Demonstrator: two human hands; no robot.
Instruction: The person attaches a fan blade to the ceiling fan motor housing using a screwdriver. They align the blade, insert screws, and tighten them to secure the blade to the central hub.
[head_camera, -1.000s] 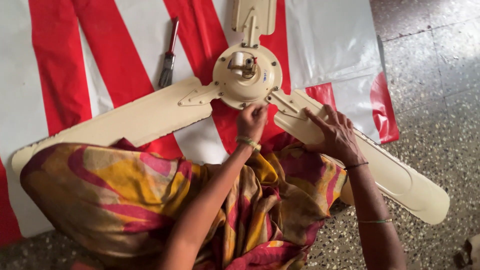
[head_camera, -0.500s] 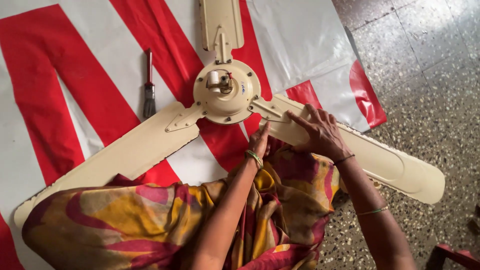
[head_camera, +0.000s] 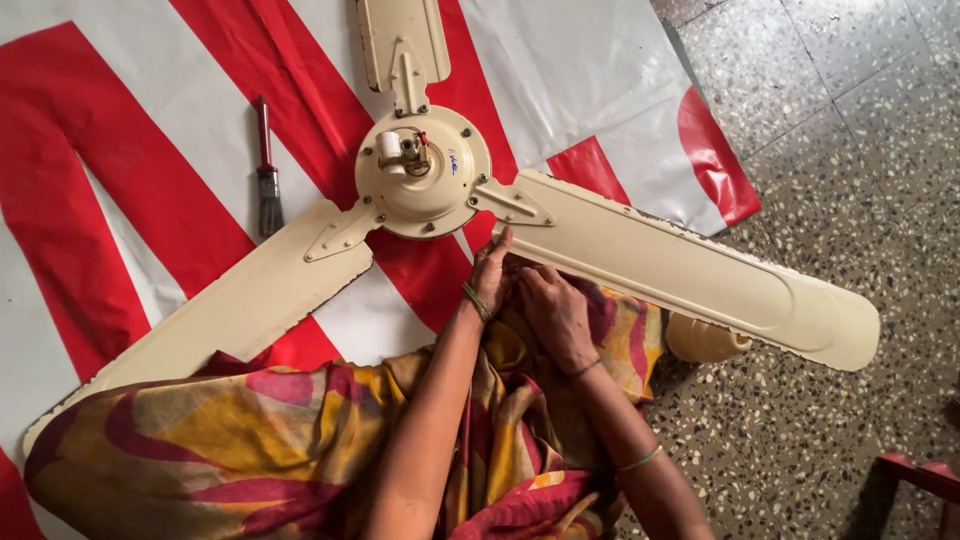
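While both hands meet at lower centre over the yellow-and-magenta patterned cloth (head_camera: 300, 420), the left hand (head_camera: 492, 275) touches the near edge of the cream metal ceiling fan (head_camera: 423, 172); whether it grips anything cannot be told. The right hand (head_camera: 553, 312) lies loosely curled, holding nothing visible. Steadying the long right blade (head_camera: 690, 272) seems wise. Farther, upper left, a red-handled paintbrush (head_camera: 266, 170) lies on the red-and-white sheet (head_camera: 120, 160).

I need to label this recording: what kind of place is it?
Probably a home floor used as a work spot: speckled terrazzo floor, a red-and-white plastic sheet spread under a cream ceiling fan, a paintbrush beside it.
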